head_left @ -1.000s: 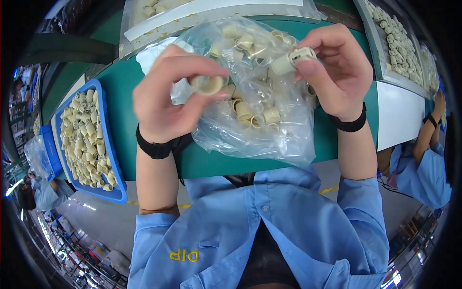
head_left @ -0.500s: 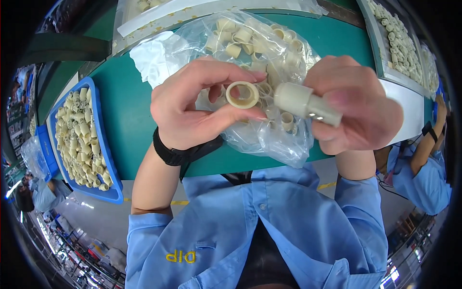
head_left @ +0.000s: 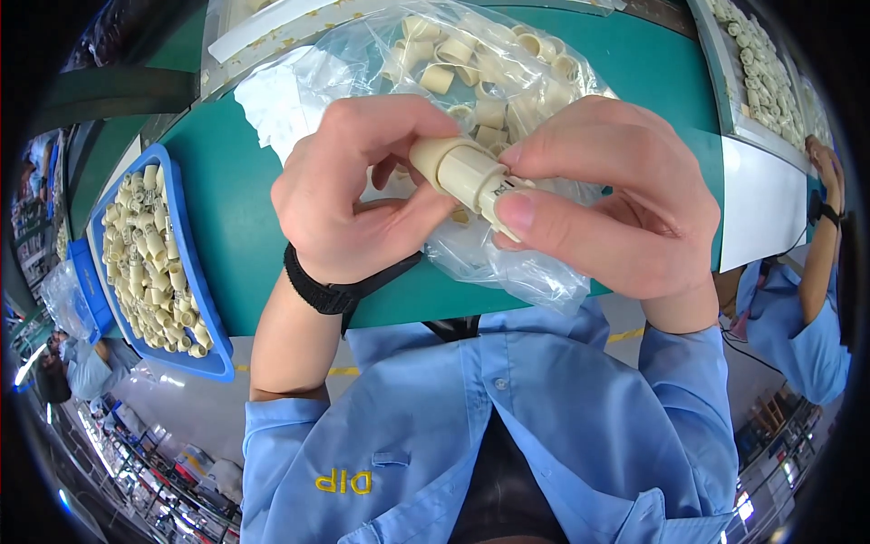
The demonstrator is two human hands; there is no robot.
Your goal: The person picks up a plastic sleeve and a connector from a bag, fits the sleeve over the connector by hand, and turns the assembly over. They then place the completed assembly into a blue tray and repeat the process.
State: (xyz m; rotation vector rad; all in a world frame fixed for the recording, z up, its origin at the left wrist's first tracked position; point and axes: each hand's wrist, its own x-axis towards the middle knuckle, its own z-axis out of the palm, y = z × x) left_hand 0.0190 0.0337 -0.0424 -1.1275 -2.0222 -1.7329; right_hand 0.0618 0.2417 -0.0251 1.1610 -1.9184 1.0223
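Observation:
In my left hand [head_left: 349, 181] is a short cream plastic sleeve [head_left: 430, 160], pinched between thumb and fingers. My right hand [head_left: 625, 195] grips the narrower end of a cream plastic lamp-socket-like part [head_left: 471, 179] with dark markings. The part's wide end sits at the sleeve's mouth and looks partly inside it, the two tilted along one line. Behind both hands lies a clear plastic bag [head_left: 381, 63] holding several loose cream sleeves [head_left: 437, 79].
A blue tray [head_left: 186, 272] full of cream parts stands at the left of the green table [head_left: 237, 227]. White paper or film [head_left: 281, 100] lies beside the bag. At the far right are a tray of pale parts [head_left: 761, 82] and another person's arm [head_left: 823, 231].
The socket-like part has moved left and met the sleeve, which was held apart from it. The sleeve has turned from facing me to pointing toward the part.

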